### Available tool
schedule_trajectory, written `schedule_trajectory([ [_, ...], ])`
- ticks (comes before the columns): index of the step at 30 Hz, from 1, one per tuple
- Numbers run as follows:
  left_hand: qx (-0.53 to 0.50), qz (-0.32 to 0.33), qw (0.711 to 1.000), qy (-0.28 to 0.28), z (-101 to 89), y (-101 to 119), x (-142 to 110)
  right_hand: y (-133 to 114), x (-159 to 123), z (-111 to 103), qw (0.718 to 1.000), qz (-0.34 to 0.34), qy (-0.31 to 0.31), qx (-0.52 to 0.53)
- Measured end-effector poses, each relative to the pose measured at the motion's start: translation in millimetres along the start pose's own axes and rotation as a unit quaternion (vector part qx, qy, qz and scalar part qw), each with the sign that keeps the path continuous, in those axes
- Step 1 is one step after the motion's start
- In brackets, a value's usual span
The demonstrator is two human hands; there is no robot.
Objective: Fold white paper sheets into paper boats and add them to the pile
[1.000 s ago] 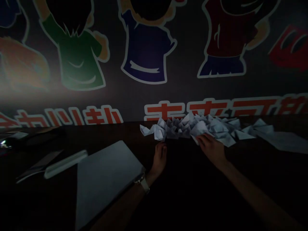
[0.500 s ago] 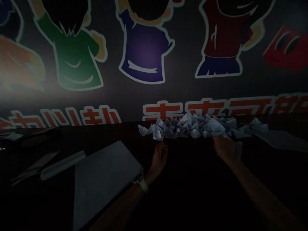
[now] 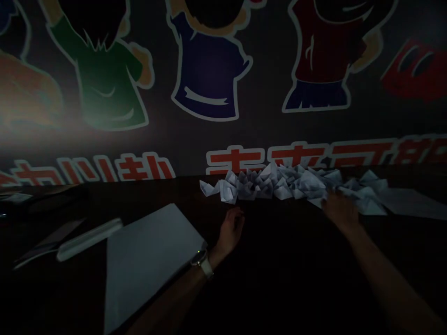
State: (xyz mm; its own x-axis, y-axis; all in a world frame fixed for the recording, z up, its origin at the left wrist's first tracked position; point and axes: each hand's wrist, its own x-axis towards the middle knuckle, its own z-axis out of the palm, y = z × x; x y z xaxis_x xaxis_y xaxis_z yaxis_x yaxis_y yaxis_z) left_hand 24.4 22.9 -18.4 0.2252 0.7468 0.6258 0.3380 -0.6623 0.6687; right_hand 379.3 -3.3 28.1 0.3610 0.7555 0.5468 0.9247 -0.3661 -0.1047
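My left hand [image 3: 232, 228] rests on the dark table, fingers loosely bent and nothing visible in them. Just beyond it lies a heap of white folded paper boats [image 3: 228, 190]. At the heap's right front, my right hand [image 3: 340, 211] is over a folded paper boat [image 3: 372, 204], its fingers bent down onto the paper. White paper shows on both sides of that hand. Its fingertips are slightly blurred, and the dim light hides part of the grip. A watch [image 3: 199, 258] with a light strap is on my left wrist.
A stack of white paper [image 3: 150, 260] lies left of my left hand, with a long whitish bar [image 3: 89, 238] beside it. Flat paper [image 3: 415, 203] lies at the far right. Behind the table stands a wall [image 3: 195, 139] with cartoon figures and red lettering.
My right hand has moved right along the front of the heap, bringing folded paper with it. My left hand has stayed nearly still; the view has shifted slightly.
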Motion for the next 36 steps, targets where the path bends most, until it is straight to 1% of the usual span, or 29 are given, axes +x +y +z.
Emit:
schedule_trajectory([
  [1, 0.017, 0.006, 1.000, -0.016, -1.2, 3, 0, -15, -2, 2, 0.999, -0.031, 0.005, 0.009],
  [2, 0.038, 0.013, 0.999, -0.034, -2.5, 7, -1, -31, -6, 6, 0.996, -0.080, 0.014, 0.033],
  [4, 0.088, 0.027, 0.993, -0.070, -5.2, 17, -2, -63, -18, 17, 0.974, -0.197, 0.018, 0.113],
  [5, 0.112, 0.038, 0.989, -0.086, -6.4, 22, -3, -79, -26, 25, 0.959, -0.237, 0.014, 0.154],
  [6, 0.132, 0.052, 0.985, -0.099, -7.4, 28, -4, -92, -35, 33, 0.946, -0.265, -0.003, 0.189],
  [8, 0.157, 0.087, 0.976, -0.122, -8.7, 37, -5, -111, -52, 48, 0.918, -0.310, -0.080, 0.235],
  [9, 0.166, 0.105, 0.971, -0.136, -9.1, 41, -6, -116, -59, 54, 0.905, -0.327, -0.117, 0.244],
  [11, 0.186, 0.137, 0.957, -0.175, -10.2, 48, -7, -120, -65, 62, 0.893, -0.342, -0.157, 0.248],
  [14, 0.209, 0.171, 0.929, -0.254, -13.9, 58, -8, -118, -65, 63, 0.887, -0.343, -0.175, 0.253],
  [16, 0.215, 0.174, 0.915, -0.294, -18.7, 66, -9, -116, -62, 60, 0.887, -0.337, -0.180, 0.259],
  [19, 0.219, 0.158, 0.907, -0.323, -30.0, 78, -11, -116, -61, 57, 0.888, -0.329, -0.192, 0.259],
  [22, 0.232, 0.136, 0.907, -0.323, -47.1, 87, -15, -117, -62, 55, 0.886, -0.329, -0.198, 0.259],
  [25, 0.292, 0.085, 0.903, -0.303, -73.0, 84, -24, -117, -62, 54, 0.888, -0.330, -0.193, 0.256],
  [27, 0.340, 0.031, 0.893, -0.292, -96.2, 73, -35, -117, -62, 53, 0.888, -0.330, -0.198, 0.252],
  [28, 0.367, -0.002, 0.889, -0.274, -109.1, 65, -41, -117, -62, 52, 0.887, -0.330, -0.203, 0.252],
  [30, 0.418, -0.062, 0.881, -0.213, -135.4, 46, -56, -117, -62, 50, 0.886, -0.327, -0.208, 0.253],
  [32, 0.443, -0.107, 0.873, -0.175, -158.4, 29, -70, -118, -63, 49, 0.888, -0.324, -0.207, 0.254],
  [33, 0.434, -0.128, 0.873, -0.180, -167.4, 22, -76, -118, -63, 49, 0.889, -0.323, -0.206, 0.253],
  [34, 0.409, -0.134, 0.883, -0.190, -174.2, 18, -80, -118, -63, 49, 0.889, -0.323, -0.205, 0.251],
  [36, 0.369, -0.137, 0.901, -0.185, -181.6, 14, -85, -119, -62, 50, 0.889, -0.326, -0.208, 0.245],
])
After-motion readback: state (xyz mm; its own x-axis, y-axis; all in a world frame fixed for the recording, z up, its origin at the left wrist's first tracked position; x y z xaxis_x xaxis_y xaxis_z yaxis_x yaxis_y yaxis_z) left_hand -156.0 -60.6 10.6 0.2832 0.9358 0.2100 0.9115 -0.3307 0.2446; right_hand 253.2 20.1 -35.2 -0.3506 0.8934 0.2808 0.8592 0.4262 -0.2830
